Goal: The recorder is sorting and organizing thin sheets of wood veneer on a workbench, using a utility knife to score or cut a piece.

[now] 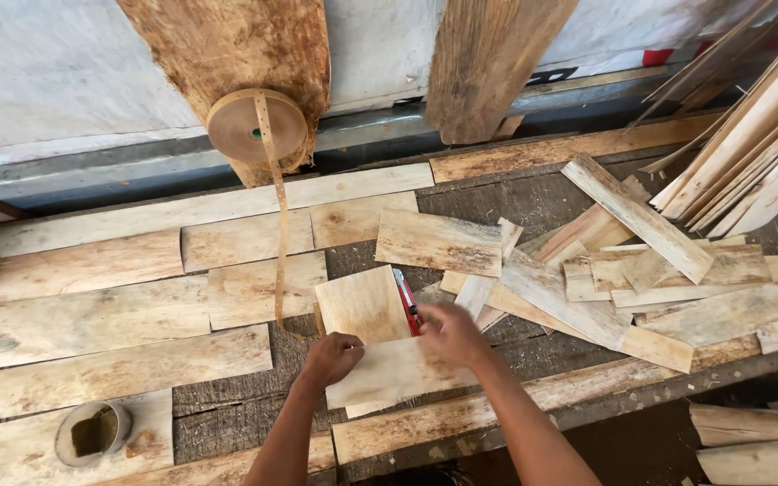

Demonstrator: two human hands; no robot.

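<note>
Both hands press 1 pale rectangular veneer sheet [398, 369] flat on the worktop [227, 414]: left hand [330, 357] pinning its left edge, right hand [450, 331] closed over the top, beside a red utility knife [407, 301], steadying it.

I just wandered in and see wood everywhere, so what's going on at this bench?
A person is working with thin sheets of wood veneer at a rough workbench. Both the left hand and the right hand rest on one veneer sheet in front of them. A red utility knife lies just beyond the right hand. A roll of brown paper tape hangs above, its strip trailing down over joined sheets on the left. Loose offcuts pile up on the right.
</note>
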